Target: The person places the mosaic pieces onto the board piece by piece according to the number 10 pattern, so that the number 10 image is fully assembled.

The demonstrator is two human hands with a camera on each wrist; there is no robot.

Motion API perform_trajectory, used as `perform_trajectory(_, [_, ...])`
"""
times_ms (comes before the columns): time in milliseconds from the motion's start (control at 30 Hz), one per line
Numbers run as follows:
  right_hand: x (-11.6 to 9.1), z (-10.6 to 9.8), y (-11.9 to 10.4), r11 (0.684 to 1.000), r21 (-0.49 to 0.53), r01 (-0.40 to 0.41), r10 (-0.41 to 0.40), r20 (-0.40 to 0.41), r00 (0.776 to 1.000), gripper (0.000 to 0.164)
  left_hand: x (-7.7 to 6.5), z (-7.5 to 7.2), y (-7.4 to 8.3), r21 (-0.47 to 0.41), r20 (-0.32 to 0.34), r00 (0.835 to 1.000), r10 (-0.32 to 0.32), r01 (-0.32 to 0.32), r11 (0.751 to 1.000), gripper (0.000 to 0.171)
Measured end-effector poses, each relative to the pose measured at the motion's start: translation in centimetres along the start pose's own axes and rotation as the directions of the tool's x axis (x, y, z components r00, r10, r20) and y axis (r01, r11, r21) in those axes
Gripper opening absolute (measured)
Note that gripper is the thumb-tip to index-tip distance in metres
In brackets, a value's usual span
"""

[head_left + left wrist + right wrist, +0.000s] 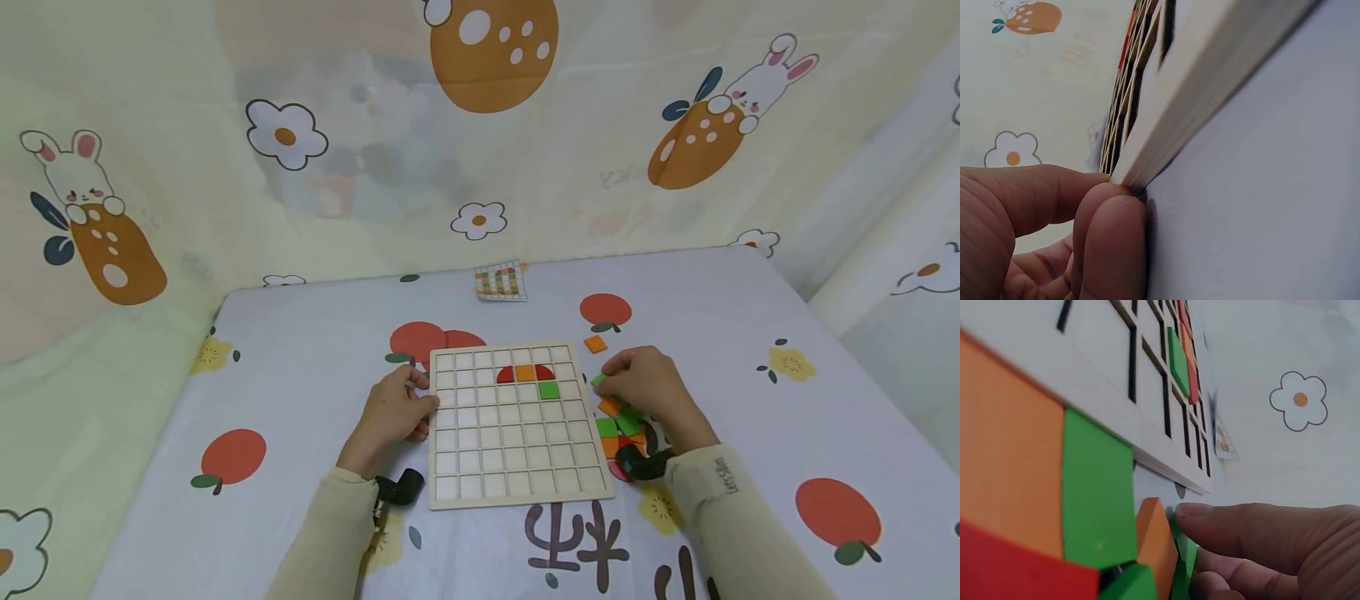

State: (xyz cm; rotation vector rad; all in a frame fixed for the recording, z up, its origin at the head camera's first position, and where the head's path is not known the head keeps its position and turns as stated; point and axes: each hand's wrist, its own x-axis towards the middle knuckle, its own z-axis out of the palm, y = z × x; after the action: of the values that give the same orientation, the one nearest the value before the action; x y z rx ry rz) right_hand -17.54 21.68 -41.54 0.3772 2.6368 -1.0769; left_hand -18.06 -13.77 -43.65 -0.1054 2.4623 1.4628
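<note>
A square wooden grid board (517, 504) lies flat on the table. My left hand (393, 408) is at its left edge, thumb and fingers pinching the rim (1166, 119) in the left wrist view. Near the board's far side sit two red quarter-round tiles with an orange tile (525, 373) between them, and a green square tile (549, 390) lies below the right one. Beside the right edge, my right hand (648, 387) pinches a green tile (597, 379) between thumb and fingers. Beneath that hand spreads a pile of loose orange, green and red tiles (606, 427), partly hidden by it.
One loose orange tile (596, 344) lies apart, beyond the right hand. Further back is a small card (501, 282) with a coloured grid pattern. A printed cloth (300, 358) covers the table, and a patterned curtain (375, 192) hangs behind it.
</note>
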Motion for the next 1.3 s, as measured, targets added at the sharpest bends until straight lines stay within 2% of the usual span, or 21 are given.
perform_trajectory(467, [-0.2, 0.6, -0.6, 0.997, -0.021, 0.068, -0.069, -0.037, 0.997, 0.019, 0.1, 0.0, -0.2, 0.001, 0.003, 1.0, -0.001, 0.001, 1.0, 0.022])
perform_trajectory(767, [-0.3, 0.7, -1.0, 1.0, -0.031, 0.007, -0.006, 0.018, 1.0, 0.027, 0.2, 0.1, -0.2, 0.004, 0.006, 1.0, -0.011, 0.011, 1.0, 0.022])
perform_trajectory(933, [-0.4, 0.7, -1.0, 0.998, -0.042, 0.047, -0.047, 0.001, 0.999, 0.021, 0.2, 0.1, -0.2, -0.021, 0.012, 1.0, -0.004, 0.004, 1.0, 0.022])
perform_trajectory(1300, [-0.7, 0.2, -0.7, 0.99, 0.095, 0.1, -0.102, 0.009, 0.995, 0.018, 0.1, 0.1, -0.2, -0.017, 0.009, 1.0, -0.001, 0.001, 1.0, 0.022])
